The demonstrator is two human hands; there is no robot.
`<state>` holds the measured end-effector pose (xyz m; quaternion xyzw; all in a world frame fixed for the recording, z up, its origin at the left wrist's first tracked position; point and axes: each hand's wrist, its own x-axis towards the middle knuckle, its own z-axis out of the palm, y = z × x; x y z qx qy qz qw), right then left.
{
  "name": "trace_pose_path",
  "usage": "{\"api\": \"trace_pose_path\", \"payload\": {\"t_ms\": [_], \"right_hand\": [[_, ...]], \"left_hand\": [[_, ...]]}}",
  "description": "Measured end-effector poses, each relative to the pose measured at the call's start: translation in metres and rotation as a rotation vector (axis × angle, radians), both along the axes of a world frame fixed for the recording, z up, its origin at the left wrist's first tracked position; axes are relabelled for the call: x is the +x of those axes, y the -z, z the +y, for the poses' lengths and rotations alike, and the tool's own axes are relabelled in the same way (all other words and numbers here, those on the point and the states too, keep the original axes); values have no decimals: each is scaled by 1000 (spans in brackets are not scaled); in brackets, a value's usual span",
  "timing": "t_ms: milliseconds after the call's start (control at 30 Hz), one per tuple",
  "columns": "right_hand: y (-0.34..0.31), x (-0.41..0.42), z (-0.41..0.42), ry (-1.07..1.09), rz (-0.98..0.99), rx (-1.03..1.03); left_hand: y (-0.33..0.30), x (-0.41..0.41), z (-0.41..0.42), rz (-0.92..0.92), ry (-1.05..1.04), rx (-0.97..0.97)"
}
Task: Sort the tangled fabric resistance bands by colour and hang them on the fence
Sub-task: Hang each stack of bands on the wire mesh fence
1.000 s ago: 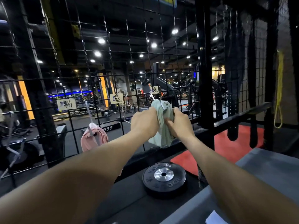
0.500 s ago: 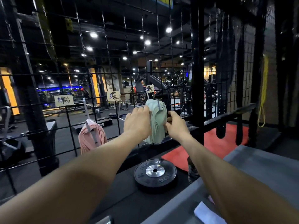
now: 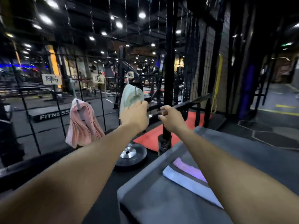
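A bundle of pale green bands (image 3: 131,96) hangs from a hook on the black wire fence (image 3: 77,78). My left hand (image 3: 135,116) lies over its lower part, fingers curved against the fabric. My right hand (image 3: 171,118) hovers to the right of the bundle, fingers loosely curled, holding nothing. A bundle of pink bands (image 3: 83,126) hangs on a hook further left. On the grey box (image 3: 161,199) in front of me lie a purple band (image 3: 189,169) and a light blue band (image 3: 186,182), partly hidden by my right forearm.
A black weight plate (image 3: 131,156) lies on the dark ledge below the fence. Paper labels (image 3: 51,79) are fixed to the fence above the hooks. A thick black post (image 3: 168,78) stands right of the green bundle. A yellow cord (image 3: 217,88) hangs at the right.
My right hand has let go of the green bundle and drawn back to the right. The view has swung right and down, bringing the purple and light blue bands on the box into sight.
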<state>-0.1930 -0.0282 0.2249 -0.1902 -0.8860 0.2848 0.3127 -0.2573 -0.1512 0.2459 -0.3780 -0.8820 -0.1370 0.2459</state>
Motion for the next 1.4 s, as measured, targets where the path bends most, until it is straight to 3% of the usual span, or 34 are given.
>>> {"api": "trace_pose_path", "payload": {"t_ms": [400, 633, 967, 1067, 1267, 1400], "right_hand": [[74, 110, 6, 299, -195, -69], [140, 159, 25, 472, -263, -272], [217, 204, 82, 737, -368, -368], [230, 203, 96, 823, -323, -392], [251, 193, 111, 883, -235, -676], [255, 185, 116, 900, -155, -756]], "left_hand": [[88, 61, 17, -248, 325, -57], [165, 82, 49, -398, 471, -110], [263, 97, 105, -598, 532, -184], [279, 98, 124, -629, 549, -157], [296, 103, 143, -649, 567, -132], [299, 99, 145, -629, 583, -119]]}}
